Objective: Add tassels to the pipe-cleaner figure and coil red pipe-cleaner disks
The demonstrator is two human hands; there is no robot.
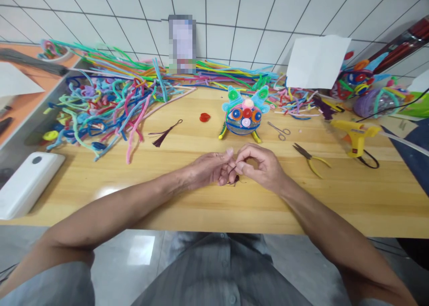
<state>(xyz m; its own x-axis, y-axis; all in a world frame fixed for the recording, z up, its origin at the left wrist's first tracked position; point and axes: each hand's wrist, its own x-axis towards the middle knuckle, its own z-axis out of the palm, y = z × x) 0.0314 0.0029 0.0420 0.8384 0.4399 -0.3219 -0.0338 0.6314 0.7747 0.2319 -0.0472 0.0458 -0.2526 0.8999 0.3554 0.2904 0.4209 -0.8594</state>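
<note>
My left hand [212, 168] and my right hand [259, 165] meet above the middle of the table. With thumb and forefinger the right one pinches a thin dark strand by the left fingertips. Below the curled left fingers pokes out the dark maroon end of a tassel [235, 181]; most of it is hidden by the hands. Just beyond them stands a colorful pipe-cleaner animal figure [246, 114] with round eyes, blue ears and yellow feet. A second maroon tassel [165, 134] lies to the left, and a small red coiled piece [204, 117] sits between it and the figure.
Small scissors [279, 131], yellow-handled pliers [311, 159] and a yellow glue gun [355, 135] lie to the right. Loose pipe cleaners [103, 107] heap at the left and along the wall. A white power bank [31, 185] rests front left. More figures [358, 80] stand back right.
</note>
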